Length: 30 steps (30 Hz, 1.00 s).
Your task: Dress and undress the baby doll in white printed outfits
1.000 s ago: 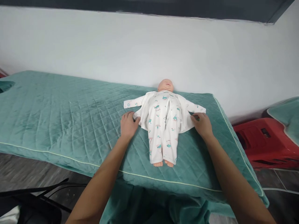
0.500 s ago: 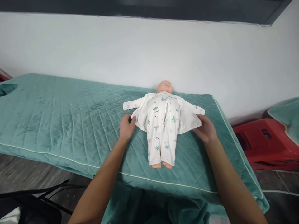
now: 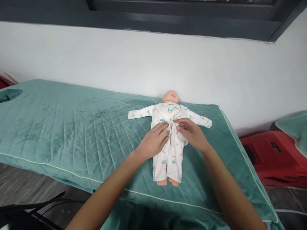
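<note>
A baby doll (image 3: 170,96) lies on its back on a teal quilted bed (image 3: 72,121), head toward the wall. It wears white printed pyjamas (image 3: 169,159) with both sleeves spread out sideways. My left hand (image 3: 153,142) and my right hand (image 3: 190,134) meet over the doll's belly. Each hand pinches one front flap of the white jacket, and the two edges are drawn together at the middle. The doll's bare feet show below my hands.
A white wall (image 3: 144,60) runs right behind the bed, with a dark frame above. A red plastic object (image 3: 271,156) sits on the floor at the right, beside another teal cushion (image 3: 296,124). Dark chair parts (image 3: 31,214) are at the lower left.
Both hands held the jacket flaps spread out at the doll's sides. They have since swung inward and brought the flaps together over the belly. The view has tilted up a little.
</note>
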Available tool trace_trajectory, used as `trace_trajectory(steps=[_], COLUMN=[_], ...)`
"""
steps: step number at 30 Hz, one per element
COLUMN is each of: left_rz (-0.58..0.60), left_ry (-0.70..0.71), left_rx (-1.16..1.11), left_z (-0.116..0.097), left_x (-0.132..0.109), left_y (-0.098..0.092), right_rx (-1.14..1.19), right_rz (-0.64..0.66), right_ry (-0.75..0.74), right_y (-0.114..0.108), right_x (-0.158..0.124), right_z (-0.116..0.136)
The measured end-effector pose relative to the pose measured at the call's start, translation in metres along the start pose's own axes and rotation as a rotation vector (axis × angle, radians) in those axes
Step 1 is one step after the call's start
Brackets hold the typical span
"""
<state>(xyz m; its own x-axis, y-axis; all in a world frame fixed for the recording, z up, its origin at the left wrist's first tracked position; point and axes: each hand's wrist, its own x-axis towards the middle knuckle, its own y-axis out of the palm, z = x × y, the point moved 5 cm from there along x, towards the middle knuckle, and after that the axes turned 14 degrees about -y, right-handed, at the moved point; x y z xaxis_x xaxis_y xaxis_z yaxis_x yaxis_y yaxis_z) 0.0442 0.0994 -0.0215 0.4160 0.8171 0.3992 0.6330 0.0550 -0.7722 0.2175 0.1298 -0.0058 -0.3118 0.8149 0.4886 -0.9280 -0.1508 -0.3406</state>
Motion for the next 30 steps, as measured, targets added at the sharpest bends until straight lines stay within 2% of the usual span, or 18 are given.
trace_trajectory(steps=[2, 4, 5, 7, 9, 11, 15, 18, 20, 22, 25, 30], left_rz=[-0.049, -0.143, -0.19, -0.236, -0.212, -0.174, -0.051, -0.117, -0.174, -0.132, -0.031, -0.024], left_ry=[-0.015, -0.133, -0.216, -0.37, -0.449, -0.453, -0.338, -0.457, -0.579, -0.642, -0.663, -0.701], left_rx=[-0.026, -0.107, -0.147, -0.21, -0.259, -0.298, -0.365, -0.422, -0.431, -0.42, -0.369, -0.286], left_z=[0.008, 0.025, 0.035, 0.053, 0.062, 0.061, 0.053, 0.069, 0.084, 0.093, 0.096, 0.101], left_x=[-0.001, 0.005, 0.009, 0.022, 0.039, 0.057, 0.09, 0.109, 0.122, 0.135, 0.154, 0.168], left_y=[0.003, 0.0, -0.002, -0.003, 0.0, 0.003, 0.005, -0.004, -0.008, -0.006, 0.005, 0.016], right_rx=[0.092, 0.005, -0.092, -0.269, -0.328, -0.276, -0.095, -0.078, -0.188, -0.325, -0.449, -0.569], right_rz=[-0.186, -0.369, -0.41, -0.403, -0.375, -0.359, -0.249, -0.25, -0.303, -0.304, -0.203, -0.185], right_ry=[0.038, 0.094, 0.135, 0.208, 0.212, 0.155, 0.074, 0.09, 0.143, 0.225, 0.341, 0.347], right_y=[-0.011, -0.026, -0.032, -0.037, -0.036, -0.031, -0.015, -0.013, -0.017, -0.019, -0.016, -0.015], right_x=[0.001, 0.004, 0.005, 0.011, 0.02, 0.031, 0.057, 0.073, 0.08, 0.086, 0.097, 0.11], right_z=[-0.012, -0.032, -0.042, -0.062, -0.076, -0.081, -0.076, -0.072, -0.072, -0.073, -0.079, -0.087])
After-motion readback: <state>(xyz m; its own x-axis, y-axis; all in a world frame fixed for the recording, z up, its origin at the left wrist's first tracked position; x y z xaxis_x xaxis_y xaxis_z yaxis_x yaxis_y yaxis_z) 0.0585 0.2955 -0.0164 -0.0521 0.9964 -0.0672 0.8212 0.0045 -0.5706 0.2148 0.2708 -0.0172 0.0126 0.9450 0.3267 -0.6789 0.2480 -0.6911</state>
